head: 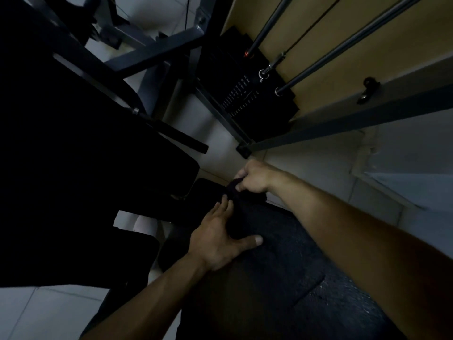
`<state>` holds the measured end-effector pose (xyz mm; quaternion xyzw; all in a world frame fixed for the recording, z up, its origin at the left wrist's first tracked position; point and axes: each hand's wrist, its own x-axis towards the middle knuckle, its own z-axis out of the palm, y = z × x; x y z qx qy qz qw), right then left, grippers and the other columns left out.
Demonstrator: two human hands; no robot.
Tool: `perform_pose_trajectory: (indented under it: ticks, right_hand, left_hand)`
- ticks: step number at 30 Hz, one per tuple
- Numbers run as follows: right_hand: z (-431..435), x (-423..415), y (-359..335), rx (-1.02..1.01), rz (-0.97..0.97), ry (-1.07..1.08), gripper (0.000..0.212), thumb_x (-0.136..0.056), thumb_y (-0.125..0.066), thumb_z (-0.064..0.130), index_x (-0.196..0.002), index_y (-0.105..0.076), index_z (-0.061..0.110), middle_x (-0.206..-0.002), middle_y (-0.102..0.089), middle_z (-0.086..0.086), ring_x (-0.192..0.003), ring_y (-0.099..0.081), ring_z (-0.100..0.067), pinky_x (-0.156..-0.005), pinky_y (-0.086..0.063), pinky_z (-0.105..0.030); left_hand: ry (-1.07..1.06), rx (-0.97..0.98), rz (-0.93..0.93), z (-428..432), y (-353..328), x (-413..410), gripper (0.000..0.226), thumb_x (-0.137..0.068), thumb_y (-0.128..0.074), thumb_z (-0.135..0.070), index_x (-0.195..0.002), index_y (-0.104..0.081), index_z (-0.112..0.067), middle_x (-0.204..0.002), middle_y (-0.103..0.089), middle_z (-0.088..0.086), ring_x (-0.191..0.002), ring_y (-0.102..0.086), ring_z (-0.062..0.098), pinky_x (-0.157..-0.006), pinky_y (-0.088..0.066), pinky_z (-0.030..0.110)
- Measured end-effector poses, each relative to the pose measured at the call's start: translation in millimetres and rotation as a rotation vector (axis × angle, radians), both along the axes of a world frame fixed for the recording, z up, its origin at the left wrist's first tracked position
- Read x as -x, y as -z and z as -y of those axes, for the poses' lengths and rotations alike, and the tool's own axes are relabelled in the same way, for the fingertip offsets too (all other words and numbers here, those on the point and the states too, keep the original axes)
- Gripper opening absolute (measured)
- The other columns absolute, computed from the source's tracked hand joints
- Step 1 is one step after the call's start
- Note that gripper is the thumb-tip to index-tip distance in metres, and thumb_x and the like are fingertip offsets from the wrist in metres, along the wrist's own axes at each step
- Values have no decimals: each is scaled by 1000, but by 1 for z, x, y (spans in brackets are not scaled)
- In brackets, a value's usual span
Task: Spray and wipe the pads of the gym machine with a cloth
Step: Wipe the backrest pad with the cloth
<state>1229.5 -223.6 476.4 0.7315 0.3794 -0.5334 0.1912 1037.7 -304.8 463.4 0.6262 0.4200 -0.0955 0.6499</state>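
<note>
Dark cloth (241, 217) on pad (277, 253); right hand (255, 179) pinches far end, left hand (218, 239) presses flat.

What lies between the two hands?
In the head view, the cloth lies there on the pad: the right hand grips its far end, the left hand touches its near end.

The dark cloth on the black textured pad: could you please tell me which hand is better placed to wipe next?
Probably the left hand: it lies flat on the dark cloth, pressing it to the black textured pad. The right hand only grips the cloth's far end.
</note>
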Motion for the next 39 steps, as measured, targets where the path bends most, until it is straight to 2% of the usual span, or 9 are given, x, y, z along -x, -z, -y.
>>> perform_pose_trajectory:
  ticks: [5,10,13,17,23,27,33,37,39]
  right_hand:
    - [10,15,29,-103,7,203,32,-98,-69,23,-130,-69,24,-119,-71,1,-109,-66,-18,-103,-53,-35]
    - [-7,22,48,57,-58,75,27,-99,-69,21,-126,-72,24,-115,-71,2,-106,-66,-16,-90,-53,-26]
    - [-28,41,87,29,-36,-16,26,-97,-70,17,-123,-74,22,-118,-72,-3,-109,-67,-21,-101,-54,-32]
    - [-41,75,131,-30,31,-191,41,-95,-69,13,-134,-65,23,-125,-68,-5,-109,-66,-26,-97,-56,-34]
    - [-31,51,63,-13,-3,-320,24,-91,-76,10,-110,-78,26,-108,-72,5,-105,-67,-13,-91,-55,-26]
    - [-17,57,49,-124,45,-487,25,-93,-75,17,-115,-76,29,-110,-71,7,-106,-66,-12,-92,-55,-26]
    - [3,95,113,-265,125,-579,48,-97,-64,6,-143,-59,21,-136,-60,-8,-116,-62,-29,-94,-55,-38]
    - [22,126,112,-300,282,-683,35,-92,-64,1,-125,-66,12,-124,-62,-14,-111,-62,-34,-79,-54,-38]
    - [44,155,108,-275,172,-785,28,-91,-66,5,-118,-69,10,-119,-65,-15,-110,-64,-36,-79,-54,-40]
  left_hand:
    - [-210,50,-91,-20,45,36,87,-89,-63,-67,-160,-31,-29,-169,-17,-10,-154,-23,16,-123,-26,35]
    - [-152,335,-132,-19,79,50,97,-85,-58,-73,-163,-14,-35,-171,0,-5,-157,-10,24,-125,-13,39]
    - [-173,336,-86,-12,89,53,102,-81,-57,-79,-163,-11,-38,-171,4,-7,-158,-4,25,-128,-10,47]
    - [-209,326,-56,-3,102,54,103,-81,-58,-81,-162,-8,-40,-170,7,-8,-158,0,25,-128,-11,51]
    - [-201,291,-70,-1,97,52,99,-85,-56,-78,-162,-9,-40,-171,6,-7,-158,1,29,-128,-7,49]
    - [-177,289,-75,0,100,52,101,-82,-54,-83,-162,-7,-41,-171,8,-7,-158,2,30,-128,-8,51]
    - [-191,315,-24,1,103,82,109,-83,-74,-63,-164,-9,-29,-170,-6,-10,-156,-10,13,-121,-12,24]
    - [-271,320,-26,23,110,112,90,-77,-82,-58,-151,-35,-39,-147,-36,-20,-143,-38,10,-108,-29,14]
    - [-313,311,10,31,109,118,80,-78,-84,-52,-145,-40,-45,-142,-38,-24,-137,-40,-4,-108,-31,11]
